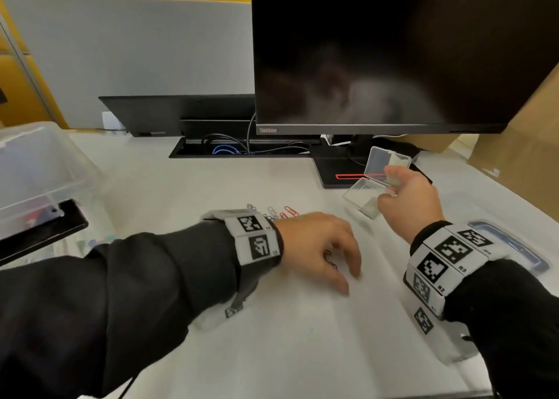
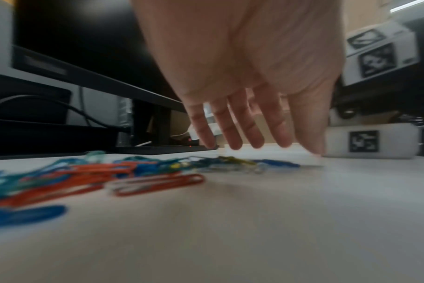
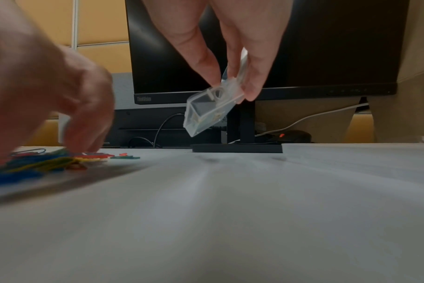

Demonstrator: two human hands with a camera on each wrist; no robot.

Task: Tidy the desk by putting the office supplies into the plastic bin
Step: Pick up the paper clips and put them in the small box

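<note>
While the right hand (image 3: 232,63) pinches the small clear case (image 3: 211,107) by its hinge end, thumb on one side and fingers on the other, the case hangs open and tilted above the tabletop (image 1: 302,338), its lid (image 1: 388,159) raised toward the monitor (image 1: 393,50). That grip looks firm but narrow, so I judge the case should be brought down and steadied, mouth toward the clips, before anything is fed into it. The left hand (image 1: 320,244) holds nothing; its fingers (image 2: 232,126) are spread and loosely straight, their tips at or just above the surface over the scattered paper clips (image 2: 114,174). The clips lie flat in a loose heap of red, blue, green and yellow, some under the palm and some beyond the wrist. Flat wire is hard to lift from a smooth top, so raking them into a tight pile with the fingertips and then sliding the pile toward the case, or to the edge of it, seems wiser than picking singly. A gentle sweep matters, since a quick one would likely scatter them farther. The plastic bin (image 1: 33,168) stands at the far left of the tabletop, well apart from both hands, with some coloured items already inside; what they are I cannot tell. A blue-rimmed lid (image 1: 514,244) lies on the tabletop beside the right wrist. Once the clips are boxed, snapping the case closed before carrying it across should prevent spills.
</note>
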